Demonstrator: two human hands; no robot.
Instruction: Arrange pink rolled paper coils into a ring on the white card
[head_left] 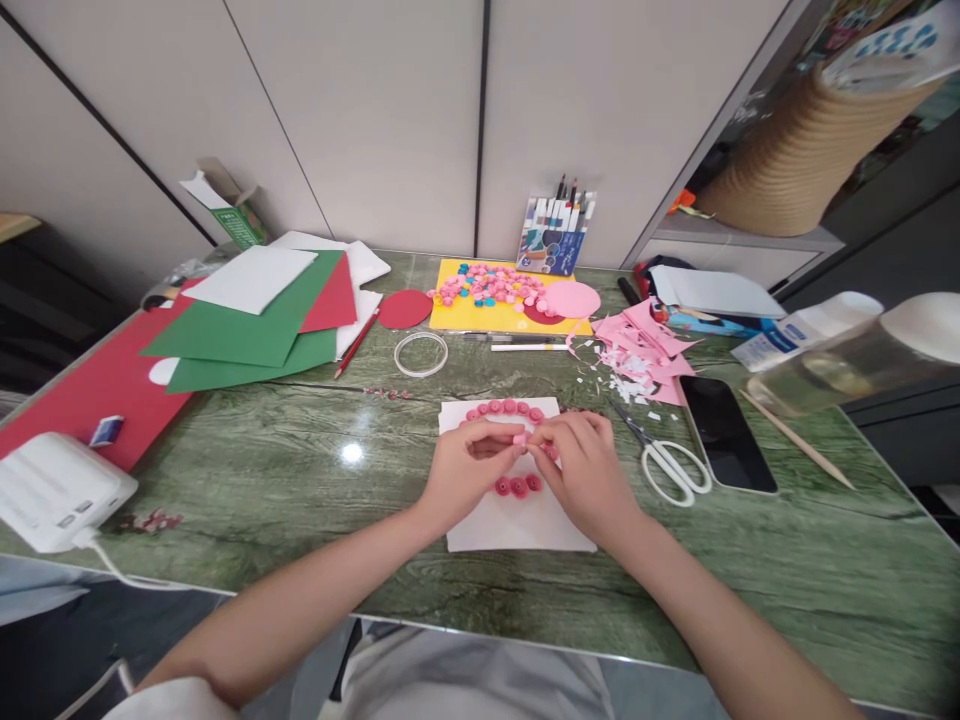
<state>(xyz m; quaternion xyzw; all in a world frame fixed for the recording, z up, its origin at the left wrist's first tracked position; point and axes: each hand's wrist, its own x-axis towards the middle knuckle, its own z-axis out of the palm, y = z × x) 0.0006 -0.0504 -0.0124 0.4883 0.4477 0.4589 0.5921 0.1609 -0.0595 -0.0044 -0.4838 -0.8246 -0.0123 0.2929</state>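
Observation:
Above a white sheet of paper [487,528], my left hand [472,462] and my right hand [586,468] meet with closed fingertips. Between them they pinch a small pink paper piece [520,439], perhaps a rolled flower; my fingers cover part of it. On the sheet, small dark pink paper flowers [517,487] lie in a curve below my hands. More of these flowers [509,407] form an arc above, and my hands hide part of the ring. White-handled scissors [675,470] lie with blades spread, right of my right hand.
Many small pink and blue paper flowers [487,285] cover a yellow sheet [450,318] at the back, before a pen box [551,240]. Pink scraps [645,345], a phone [726,435] and a bottle [840,355] stand right. Green paper [225,335] and a white power adapter [64,490] lie left.

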